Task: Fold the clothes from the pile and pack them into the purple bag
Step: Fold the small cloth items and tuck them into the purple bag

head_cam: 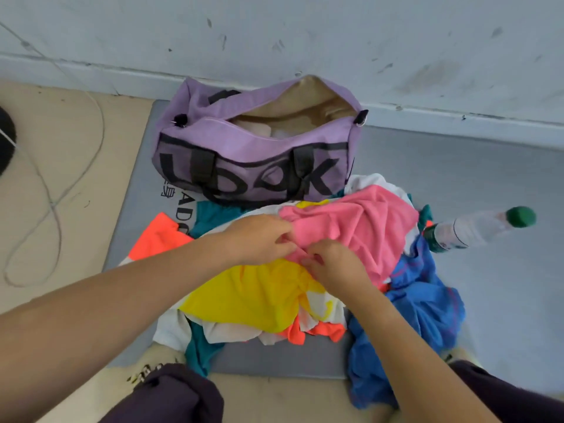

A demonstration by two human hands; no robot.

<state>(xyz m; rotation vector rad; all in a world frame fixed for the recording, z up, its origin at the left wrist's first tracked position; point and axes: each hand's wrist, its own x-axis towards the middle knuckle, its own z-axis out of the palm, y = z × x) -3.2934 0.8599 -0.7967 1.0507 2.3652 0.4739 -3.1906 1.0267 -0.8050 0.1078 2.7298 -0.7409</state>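
A purple duffel bag with black lettering stands open against the wall, its beige lining showing. In front of it lies a heap of clothes: a pink garment on top, a yellow one below it, a blue one at the right, plus orange, teal and white pieces. My left hand pinches the left edge of the pink garment. My right hand grips the same pink edge just below, fingers curled into the cloth.
The clothes and bag sit on a grey mat. A plastic bottle with a green cap lies on its side right of the heap. A thin cable loops over the beige floor at the left. My knees are at the bottom edge.
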